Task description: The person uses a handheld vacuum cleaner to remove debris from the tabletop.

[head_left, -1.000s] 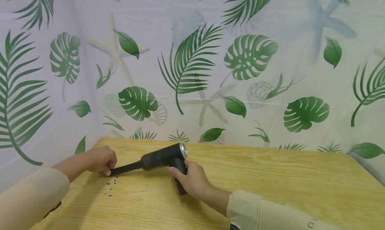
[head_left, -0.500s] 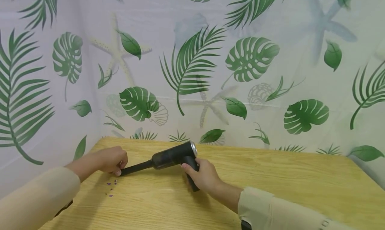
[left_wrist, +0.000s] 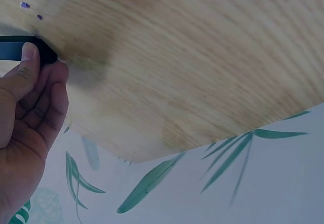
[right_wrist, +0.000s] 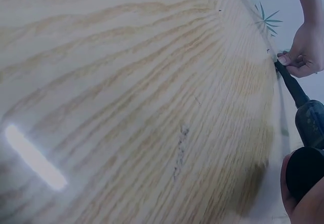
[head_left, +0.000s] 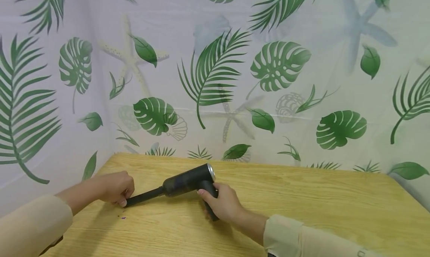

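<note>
A black handheld vacuum cleaner (head_left: pixel 184 182) with a silver rear end slants over the wooden table, its long narrow nozzle (head_left: pixel 144 196) pointing down to the left. My right hand (head_left: pixel 226 204) grips its handle. At the nozzle's tip my left hand (head_left: pixel 117 188) pinches the end between thumb and fingers, close over the table; the left wrist view shows the thumb (left_wrist: pixel 29 57) lying along the tip. Right by the tip lie a few tiny purple scraps (head_left: pixel 123 217), seen too as purple bits (left_wrist: pixel 25 4) in the left wrist view.
The wooden table (head_left: pixel 302 204) reaches to a white curtain (head_left: pixel 295 21) printed with green leaves, behind and at the left. A light reflection (right_wrist: pixel 35 158) shows on the tabletop in the right wrist view.
Both hands and the vacuum cleaner first shifted right, then back left and toward me. Several purple scraps that showed near the nozzle tip are no longer seen; fewer remain in view.
</note>
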`<action>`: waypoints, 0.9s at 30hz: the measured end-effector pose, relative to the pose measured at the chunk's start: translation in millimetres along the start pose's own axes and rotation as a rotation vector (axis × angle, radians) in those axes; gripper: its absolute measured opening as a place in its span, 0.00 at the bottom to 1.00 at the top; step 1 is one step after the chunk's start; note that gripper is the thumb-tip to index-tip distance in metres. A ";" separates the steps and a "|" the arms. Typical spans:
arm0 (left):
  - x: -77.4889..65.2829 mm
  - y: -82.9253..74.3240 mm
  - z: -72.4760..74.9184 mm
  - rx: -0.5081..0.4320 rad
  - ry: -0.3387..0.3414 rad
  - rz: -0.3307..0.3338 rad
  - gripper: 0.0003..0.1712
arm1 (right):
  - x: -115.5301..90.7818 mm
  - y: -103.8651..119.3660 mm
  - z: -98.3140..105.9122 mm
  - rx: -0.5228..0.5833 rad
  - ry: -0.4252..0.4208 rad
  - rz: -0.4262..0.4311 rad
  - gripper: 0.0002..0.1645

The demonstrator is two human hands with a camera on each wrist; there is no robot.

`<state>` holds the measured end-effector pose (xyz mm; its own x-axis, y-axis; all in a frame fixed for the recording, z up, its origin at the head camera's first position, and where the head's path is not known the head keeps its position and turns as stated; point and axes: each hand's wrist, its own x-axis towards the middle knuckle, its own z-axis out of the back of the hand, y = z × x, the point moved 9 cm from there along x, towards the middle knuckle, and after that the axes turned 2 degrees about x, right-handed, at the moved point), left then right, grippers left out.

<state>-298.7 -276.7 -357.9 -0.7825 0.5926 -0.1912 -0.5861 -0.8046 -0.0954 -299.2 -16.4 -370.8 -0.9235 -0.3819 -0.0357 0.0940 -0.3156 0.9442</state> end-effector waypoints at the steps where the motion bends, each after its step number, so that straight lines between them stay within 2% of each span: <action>1: -1.1 -0.9 -1.0 -0.011 0.001 0.000 0.15 | -0.5 -0.7 -0.2 -0.004 0.003 -0.002 0.26; 9: -0.5 -27.8 -6.9 -0.014 0.014 -0.041 0.21 | -3.5 -11.3 11.3 0.010 0.022 -0.018 0.25; 13: 4.3 -45.8 -8.8 -0.038 0.032 -0.051 0.23 | -6.3 -19.4 25.3 0.010 0.023 -0.028 0.23; 16: 13.2 -57.8 -8.5 -0.049 0.033 -0.047 0.22 | -9.4 -24.2 41.8 -0.052 -0.004 -0.018 0.22; 21: 43.9 -75.9 -5.4 -0.037 0.033 -0.018 0.23 | -15.6 -33.1 80.6 -0.319 -0.115 -0.014 0.23; 27: 98.1 -84.8 7.5 -0.062 -0.013 -0.016 0.17 | -23.9 -45.9 128.8 -0.619 -0.230 -0.047 0.24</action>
<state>-327.3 -150.0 -361.3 -0.7757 0.6059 -0.1768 -0.5850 -0.7953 -0.1591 -329.3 119.1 -371.1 -0.9812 -0.1821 0.0637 0.1850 -0.7944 0.5785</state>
